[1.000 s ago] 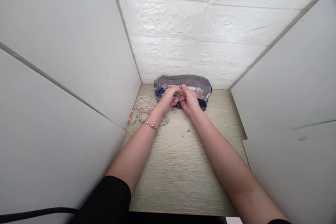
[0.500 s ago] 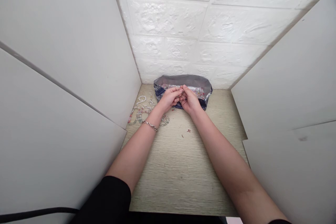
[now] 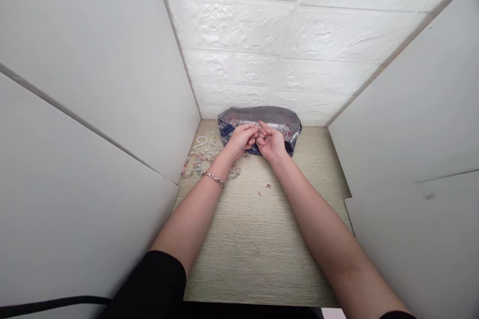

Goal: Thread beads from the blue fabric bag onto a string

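Both hands meet over the front of an open bag, grey inside and dark blue patterned outside, with many small pink and clear beads in it. My left hand is closed, thumb and forefinger pinched together; whatever it holds is too small to make out. Facing it, my right hand has its fingers curled with the fingertips close to the left ones, and what lies in them cannot be made out either. Left of the hands, several beaded bracelets lie on the wooden tabletop, partly behind my left forearm.
Small reddish bits lie on the tabletop between my forearms. White panels stand close on both sides, and a white brick-pattern wall rises right behind the bag. A black cable runs at the lower left.
My right hand's fingers have shifted slightly, with the thumb and fingertips a little farther from the left ones. My left hand keeps its pinch in nearly the same place.
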The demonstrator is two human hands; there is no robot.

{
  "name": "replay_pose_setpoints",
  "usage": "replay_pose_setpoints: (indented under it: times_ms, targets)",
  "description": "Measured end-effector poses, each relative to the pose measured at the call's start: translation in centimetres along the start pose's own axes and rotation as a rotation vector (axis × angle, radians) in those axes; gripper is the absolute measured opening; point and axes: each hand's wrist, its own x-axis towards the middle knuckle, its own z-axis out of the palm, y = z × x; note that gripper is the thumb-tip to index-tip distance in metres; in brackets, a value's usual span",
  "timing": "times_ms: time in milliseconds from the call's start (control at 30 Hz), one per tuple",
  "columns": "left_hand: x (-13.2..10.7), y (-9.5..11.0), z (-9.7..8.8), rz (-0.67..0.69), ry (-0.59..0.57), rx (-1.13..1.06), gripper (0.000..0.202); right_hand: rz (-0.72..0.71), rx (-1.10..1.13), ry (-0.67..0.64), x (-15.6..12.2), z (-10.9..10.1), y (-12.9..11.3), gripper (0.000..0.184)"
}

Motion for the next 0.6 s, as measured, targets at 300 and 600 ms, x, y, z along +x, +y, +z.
replay_pose_setpoints:
  times_ms: [300,600]
  targets:
    - [0.17,-0.21,-0.17,0.010,-0.014,-0.009,0.009,-0.082,-0.053,-0.004,0.39,-0.02,0.79,0.026]
    - [-0.40,0.49,0.50,-0.057,0.040,0.109,0.013,-0.007,-0.048,-0.103,0.37,-0.31,0.70,0.022]
